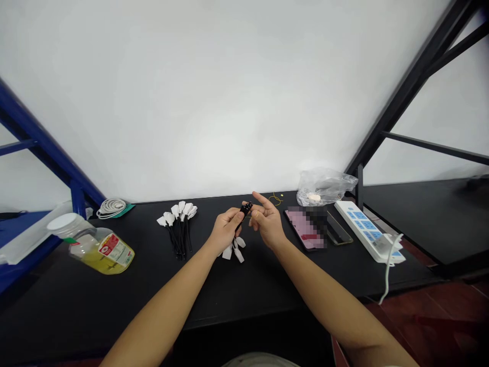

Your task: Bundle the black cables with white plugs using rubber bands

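Note:
My left hand is closed around a bundle of thin black cords. Their black ends stick out past the thumb, and white tags hang below the palm. Close beside it, my right hand has its index finger stretched out while the thumb and other fingers pinch together. A thin yellowish strand, seemingly a rubber band, runs between the hands at the bundle; its grip is partly hidden. A second group of black cords with white tags lies on the black table to the left.
At left are a plastic jar of yellow liquid and a coiled white cable. Yellow rubber bands lie behind my right hand. Rightward are a phone, a second dark phone, a clear plastic bag and a power strip.

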Action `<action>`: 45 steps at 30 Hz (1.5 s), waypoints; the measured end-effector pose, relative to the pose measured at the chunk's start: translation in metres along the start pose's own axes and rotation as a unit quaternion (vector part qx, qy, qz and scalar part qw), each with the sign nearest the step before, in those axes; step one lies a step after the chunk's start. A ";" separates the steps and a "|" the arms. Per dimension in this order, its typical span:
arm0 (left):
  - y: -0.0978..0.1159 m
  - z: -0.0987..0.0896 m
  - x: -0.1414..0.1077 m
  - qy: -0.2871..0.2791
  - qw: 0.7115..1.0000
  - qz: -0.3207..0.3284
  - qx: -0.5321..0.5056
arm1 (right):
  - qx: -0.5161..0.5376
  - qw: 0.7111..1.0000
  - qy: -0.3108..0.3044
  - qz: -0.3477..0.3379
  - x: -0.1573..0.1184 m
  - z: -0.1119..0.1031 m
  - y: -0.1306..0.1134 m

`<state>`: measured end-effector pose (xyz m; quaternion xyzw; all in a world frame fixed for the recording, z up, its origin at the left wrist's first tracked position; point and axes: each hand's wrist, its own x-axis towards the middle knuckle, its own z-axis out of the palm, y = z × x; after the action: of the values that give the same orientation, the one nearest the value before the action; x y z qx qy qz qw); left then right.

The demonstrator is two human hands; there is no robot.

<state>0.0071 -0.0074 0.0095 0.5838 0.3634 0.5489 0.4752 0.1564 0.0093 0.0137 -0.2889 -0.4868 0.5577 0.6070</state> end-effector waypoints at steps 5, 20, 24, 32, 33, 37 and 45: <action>0.004 0.001 -0.002 -0.008 0.999 0.019 0.049 | 0.003 1.000 0.020 0.001 0.001 -0.002 -0.002; 0.006 0.006 -0.005 -0.031 0.993 0.056 0.100 | -0.044 0.998 0.037 -0.023 0.002 -0.004 -0.009; 0.006 0.006 -0.008 -0.035 0.986 0.076 0.144 | -0.100 0.994 -0.013 -0.049 0.001 -0.005 -0.008; 0.000 0.005 -0.008 -0.017 0.991 0.014 0.128 | -0.176 0.982 0.006 -0.062 -0.001 -0.004 -0.009; -0.001 0.006 -0.008 -0.007 0.995 -0.003 0.104 | -0.183 0.981 0.010 -0.066 -0.002 -0.004 -0.009; -0.003 0.008 -0.007 0.014 0.999 -0.046 -0.024 | -0.213 0.972 0.004 -0.096 -0.002 -0.004 -0.012; 0.000 0.000 -0.009 -0.028 0.990 -0.024 0.139 | -0.260 0.961 -0.019 -0.092 0.000 -0.009 -0.011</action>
<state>0.0064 -0.0154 0.0067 0.6501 0.4368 0.4652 0.4125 0.1694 0.0092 0.0206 -0.3798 -0.6509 0.3593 0.5504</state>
